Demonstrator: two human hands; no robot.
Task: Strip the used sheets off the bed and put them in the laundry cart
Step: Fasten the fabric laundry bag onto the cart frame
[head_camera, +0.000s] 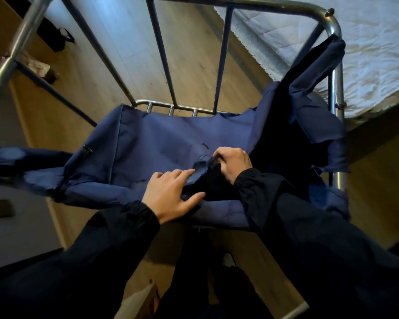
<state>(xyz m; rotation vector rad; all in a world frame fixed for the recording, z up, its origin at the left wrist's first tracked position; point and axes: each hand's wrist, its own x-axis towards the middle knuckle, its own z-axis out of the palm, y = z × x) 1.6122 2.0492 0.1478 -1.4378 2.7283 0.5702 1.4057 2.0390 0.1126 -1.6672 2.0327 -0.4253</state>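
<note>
Left of the cart's blue liner (161, 143), only floor showed. Our left hand (171, 194) lay flat & released on the liner's near edge; just right of it, our right hand (234, 165) was clenched on a torn flap (202, 169). Risk, we judged: pulling could rip the frayed cloth further, w/ linen dropping through. Beyond the liner's right side, the bed (355, 54) showed bare quilted mattress; no loose sheets visible.

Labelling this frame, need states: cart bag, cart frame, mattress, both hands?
Cart bag: sagging, crumpled, holds no sheets.
Cart frame: upright.
Mattress: bare quilted top showing.
Left hand: open, flat on the bag.
Right hand: pinching a bag fold.
</note>
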